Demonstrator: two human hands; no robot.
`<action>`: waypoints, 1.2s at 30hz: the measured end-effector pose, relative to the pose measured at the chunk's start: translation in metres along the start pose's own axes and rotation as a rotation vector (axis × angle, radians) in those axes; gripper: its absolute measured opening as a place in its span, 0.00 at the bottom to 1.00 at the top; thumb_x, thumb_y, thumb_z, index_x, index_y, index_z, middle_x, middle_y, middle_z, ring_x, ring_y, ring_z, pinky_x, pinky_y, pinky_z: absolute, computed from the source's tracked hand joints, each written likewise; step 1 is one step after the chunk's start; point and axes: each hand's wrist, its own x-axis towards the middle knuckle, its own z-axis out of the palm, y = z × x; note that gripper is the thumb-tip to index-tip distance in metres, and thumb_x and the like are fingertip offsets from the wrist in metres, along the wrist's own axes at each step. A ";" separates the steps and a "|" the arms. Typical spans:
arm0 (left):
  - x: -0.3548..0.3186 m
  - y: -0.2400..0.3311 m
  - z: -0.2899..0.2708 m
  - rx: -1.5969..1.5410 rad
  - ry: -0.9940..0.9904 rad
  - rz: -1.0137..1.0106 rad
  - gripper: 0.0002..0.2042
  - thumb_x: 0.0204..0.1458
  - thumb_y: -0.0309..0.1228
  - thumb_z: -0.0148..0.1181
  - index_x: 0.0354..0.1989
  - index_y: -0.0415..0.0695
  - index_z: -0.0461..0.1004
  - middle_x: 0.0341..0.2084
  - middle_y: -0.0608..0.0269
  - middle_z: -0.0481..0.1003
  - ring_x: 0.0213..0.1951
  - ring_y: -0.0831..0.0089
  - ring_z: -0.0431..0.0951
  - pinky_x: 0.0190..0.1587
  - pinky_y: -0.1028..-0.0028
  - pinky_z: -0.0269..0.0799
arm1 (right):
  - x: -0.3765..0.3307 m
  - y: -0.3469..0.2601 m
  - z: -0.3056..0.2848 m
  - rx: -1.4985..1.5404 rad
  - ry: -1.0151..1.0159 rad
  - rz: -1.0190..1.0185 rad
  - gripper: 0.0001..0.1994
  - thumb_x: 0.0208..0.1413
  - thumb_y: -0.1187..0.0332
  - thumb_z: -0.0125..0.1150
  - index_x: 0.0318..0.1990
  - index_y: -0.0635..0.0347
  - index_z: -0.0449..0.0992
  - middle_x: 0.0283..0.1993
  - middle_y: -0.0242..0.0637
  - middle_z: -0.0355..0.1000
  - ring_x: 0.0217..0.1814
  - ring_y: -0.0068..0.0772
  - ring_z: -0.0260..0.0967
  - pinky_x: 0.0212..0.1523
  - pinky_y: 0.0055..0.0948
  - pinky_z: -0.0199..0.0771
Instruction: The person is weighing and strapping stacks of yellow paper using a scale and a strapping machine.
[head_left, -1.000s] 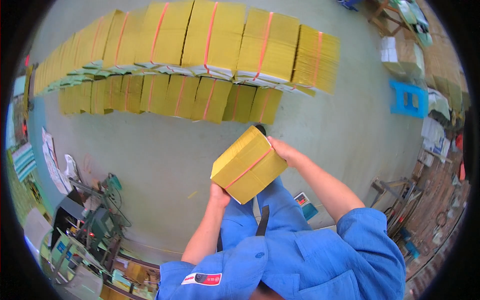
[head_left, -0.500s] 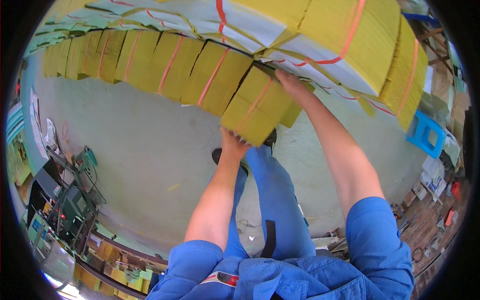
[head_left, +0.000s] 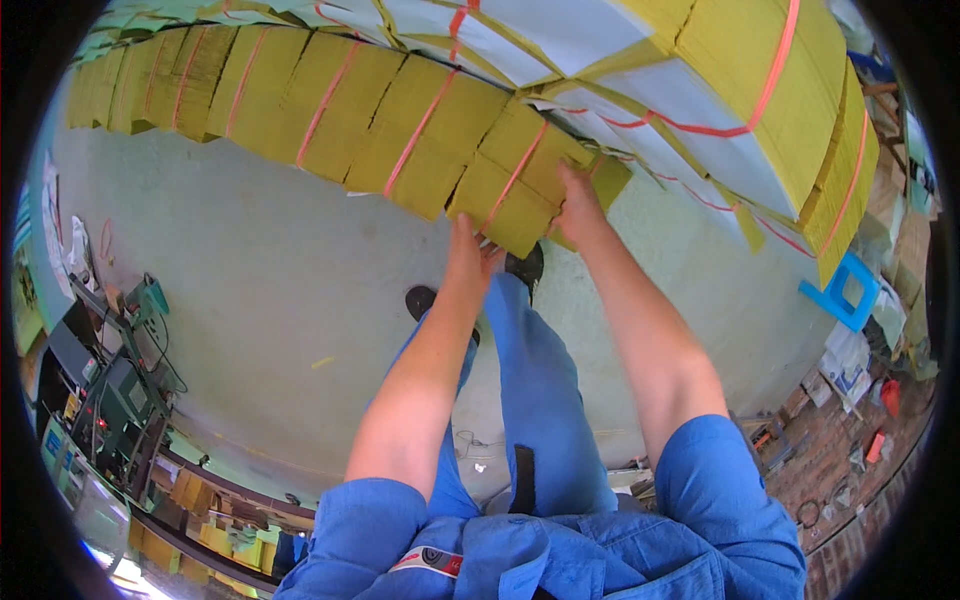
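A yellow strapped bundle point(head_left: 512, 190), which looks like stacked card or paper tied with a red band, sits at the right end of a row of similar bundles point(head_left: 340, 110). My left hand point(head_left: 472, 255) grips its near lower-left edge, with the thumb on the front face and the other fingers partly hidden underneath. My right hand point(head_left: 583, 210) is closed against the bundle's right side, thumb on its front; some fingers are out of sight. Behind my right hand, part of another yellow piece point(head_left: 608, 182) shows.
Taller stacks of yellow-and-white strapped bundles point(head_left: 740, 130) rise at the far right. A blue plastic stool point(head_left: 845, 290) stands at the right. Dark equipment with cables point(head_left: 125, 390) is at the left. My feet are on the grey floor point(head_left: 270, 260).
The bundle has moved in against the row and lines up more closely with it. My right hand has come from its far top edge down to its right side; my left thumb now shows on the front.
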 end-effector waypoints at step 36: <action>-0.620 -0.133 -0.420 -0.154 0.617 0.275 0.23 0.55 0.50 0.52 0.52 0.47 0.71 0.39 0.64 0.73 0.39 0.70 0.72 0.35 0.67 0.70 | -0.359 0.160 0.414 -2.809 -1.061 -1.280 0.11 0.51 0.59 0.57 0.35 0.52 0.81 0.38 0.42 0.78 0.43 0.41 0.76 0.42 0.45 0.76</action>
